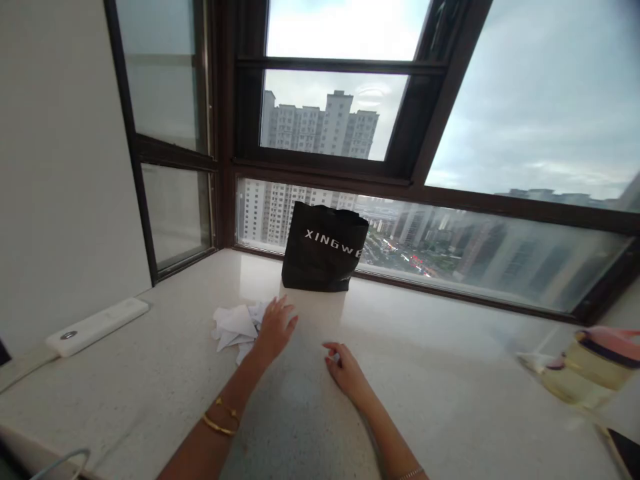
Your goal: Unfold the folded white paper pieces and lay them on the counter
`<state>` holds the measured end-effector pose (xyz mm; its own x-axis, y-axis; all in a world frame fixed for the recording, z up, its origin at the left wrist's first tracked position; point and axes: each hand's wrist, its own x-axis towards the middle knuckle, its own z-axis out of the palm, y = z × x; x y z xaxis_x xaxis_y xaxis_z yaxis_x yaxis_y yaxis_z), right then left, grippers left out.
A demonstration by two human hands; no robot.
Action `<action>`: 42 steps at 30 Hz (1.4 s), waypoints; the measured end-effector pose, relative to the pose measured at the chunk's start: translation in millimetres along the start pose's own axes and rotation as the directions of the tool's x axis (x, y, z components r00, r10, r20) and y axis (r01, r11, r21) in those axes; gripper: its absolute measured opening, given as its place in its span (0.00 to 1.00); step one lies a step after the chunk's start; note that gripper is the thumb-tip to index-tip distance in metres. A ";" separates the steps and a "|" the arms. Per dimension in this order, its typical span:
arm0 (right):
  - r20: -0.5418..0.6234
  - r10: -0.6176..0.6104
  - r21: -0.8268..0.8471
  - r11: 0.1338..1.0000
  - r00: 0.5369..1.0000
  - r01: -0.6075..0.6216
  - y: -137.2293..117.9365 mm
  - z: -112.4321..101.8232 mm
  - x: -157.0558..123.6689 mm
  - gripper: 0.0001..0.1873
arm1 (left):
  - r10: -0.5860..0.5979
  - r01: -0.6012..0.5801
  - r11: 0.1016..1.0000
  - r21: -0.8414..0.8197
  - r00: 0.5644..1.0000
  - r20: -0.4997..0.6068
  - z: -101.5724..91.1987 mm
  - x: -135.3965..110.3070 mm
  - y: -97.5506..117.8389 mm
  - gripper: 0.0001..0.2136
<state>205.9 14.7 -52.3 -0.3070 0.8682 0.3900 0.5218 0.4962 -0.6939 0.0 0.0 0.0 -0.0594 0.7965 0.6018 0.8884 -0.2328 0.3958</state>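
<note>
White paper scraps [235,325] in loose pile on pale windowsill [430,413], just left of left hand [274,328] — fingers apart, contact unclear, forearm partly covering pile's edge. Right hand [347,375] half-curled, well apart from pile — grip cannot be told. Black bag [320,263] upright beyond hands; white power strip [100,325] at left; blurred yellowish container [583,377] at right.
</note>
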 end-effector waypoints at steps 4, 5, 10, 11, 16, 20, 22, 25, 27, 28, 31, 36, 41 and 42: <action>-0.010 0.000 0.010 1.000 1.000 0.000 -0.8 0.6 -0.2 0.16 | -0.401 0.393 0.876 0.279 0.915 -0.029 -28.5 -3.0 -40.0 0.22; -0.011 -0.004 0.011 1.000 1.000 0.004 -1.2 0.6 -0.3 0.16 | -0.465 0.443 0.841 0.311 0.885 -0.005 -34.7 -5.3 -48.5 0.24; -0.013 -0.010 0.000 1.000 1.000 0.010 -3.0 0.5 -0.6 0.16 | -0.591 0.489 0.782 0.387 0.779 0.209 -41.5 -10.5 -67.0 0.30; -0.011 -0.006 -0.002 1.000 1.000 0.006 -3.2 0.5 -0.6 0.16 | -0.565 0.457 0.802 0.385 0.790 0.239 -37.6 -10.0 -65.4 0.31; -0.017 -0.006 -0.011 1.000 1.000 0.006 -5.4 -0.3 0.2 0.16 | -0.396 0.287 0.906 0.310 0.832 0.389 -8.7 -9.6 -33.9 0.32; -0.042 -0.019 0.001 1.000 0.999 0.019 -8.5 -0.6 0.4 0.16 | -0.297 0.213 0.950 0.227 0.837 0.460 9.2 -16.7 4.5 0.34; -0.066 -0.004 0.011 1.000 0.998 0.005 -9.1 -1.0 0.4 0.16 | -0.244 0.182 0.968 0.174 0.851 0.466 13.8 -21.0 18.5 0.33; -0.145 0.045 -0.001 0.999 0.988 -0.046 -7.5 -4.0 1.4 0.16 | -0.221 0.189 0.975 0.120 0.900 0.376 13.7 -24.9 24.9 0.27; -0.244 0.043 -0.040 0.998 0.969 -0.054 -4.5 -7.7 3.2 0.15 | -0.236 0.215 0.971 0.104 0.932 0.276 9.1 -24.3 20.4 0.24; -0.290 0.028 -0.070 0.996 0.957 -0.051 -2.6 -9.7 4.4 0.15 | -0.242 0.225 0.969 0.098 0.942 0.233 6.0 -23.1 16.8 0.23; -0.350 -0.014 -0.175 0.983 0.937 -0.050 3.9 -13.0 8.4 0.15 | -0.271 0.259 0.962 0.090 0.950 0.156 -2.5 -17.9 8.0 0.21; -0.261 0.035 -0.313 0.942 0.965 -0.119 10.4 -4.6 11.9 0.28 | -0.272 0.256 0.961 0.101 0.941 0.203 -1.5 -18.1 11.2 0.18; -0.188 0.138 -0.374 0.905 0.972 -0.201 9.6 -5.4 8.5 0.28 | -0.213 0.196 0.976 0.090 0.939 0.268 4.1 -25.4 17.4 0.17; -0.211 0.153 -0.377 0.899 0.965 -0.225 8.8 -8.6 7.7 0.27 | -0.220 0.205 0.975 0.084 0.937 0.270 3.6 -25.3 17.4 0.16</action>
<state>214.9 25.8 -50.3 -0.0484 0.9161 0.3981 0.8378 0.2542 -0.4832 18.6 -22.2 -10.8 -0.1284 0.9485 0.2896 0.8925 -0.0168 0.4508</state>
